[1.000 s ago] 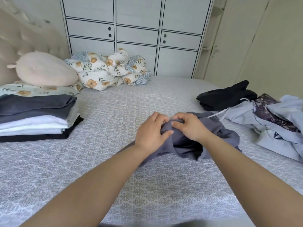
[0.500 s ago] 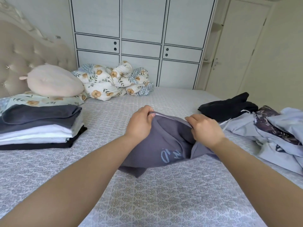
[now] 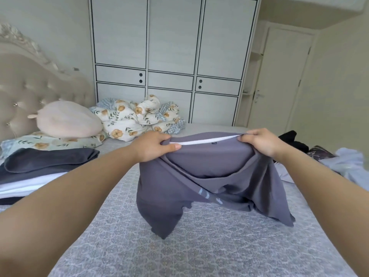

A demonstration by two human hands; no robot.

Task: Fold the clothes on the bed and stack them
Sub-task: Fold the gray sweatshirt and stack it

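Bright, soft daylight; wide-angle bending at edges, slight blur.

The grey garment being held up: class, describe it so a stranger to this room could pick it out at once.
Start at the bed with the patterned grey cover. Above its middle, the left hand and right hand grip a grey garment by its top edge. Unlike the folded stack and loose pile, it hangs unfolded, showing a white inner band.

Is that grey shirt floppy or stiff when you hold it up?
Probably very floppy: the grey shirt droops and folds between the left hand and right hand. It looks light, since fingertip pinches hold it up. Its hem would likely crumple on the bed.
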